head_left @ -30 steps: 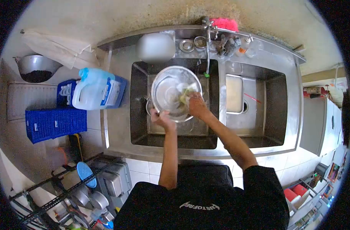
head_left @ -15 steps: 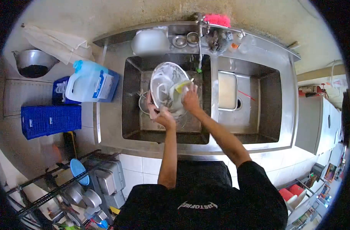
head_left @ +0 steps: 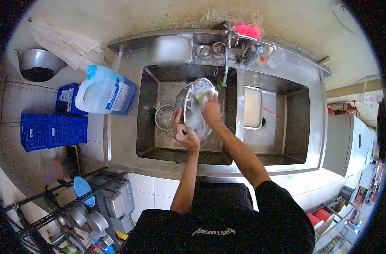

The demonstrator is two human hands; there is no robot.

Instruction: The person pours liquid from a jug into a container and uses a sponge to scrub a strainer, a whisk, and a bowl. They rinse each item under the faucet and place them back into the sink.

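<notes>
Head view: a steel bowl (head_left: 195, 111) stands tilted almost on edge over the left basin (head_left: 147, 122) of a double sink, its hollow facing right. The left hand (head_left: 185, 132) grips the bowl's near rim, fingers curled round the edge; the fingertips go behind the metal and cannot be seen. The right hand (head_left: 211, 112) is inside the bowl with its fingers closed together on a pale, yellowish sponge (head_left: 207, 94), pressed against the far part of the inner wall. Most of the sponge is covered by the hand.

Under and left of the bowl, round wire or steel pieces (head_left: 163, 117) lie on the basin floor, partly hidden and hard to identify. The tap (head_left: 226, 40) rises just beyond the bowl. A blurred patch (head_left: 171, 48) on the far ledge hides whatever stands there. The right basin holds a flat steel tray (head_left: 252, 106). To the left, a plastic jug (head_left: 103, 91) lies on blue crates (head_left: 53, 131). A wire rack (head_left: 74, 207) at near left is cut off by the dark lens edge.
</notes>
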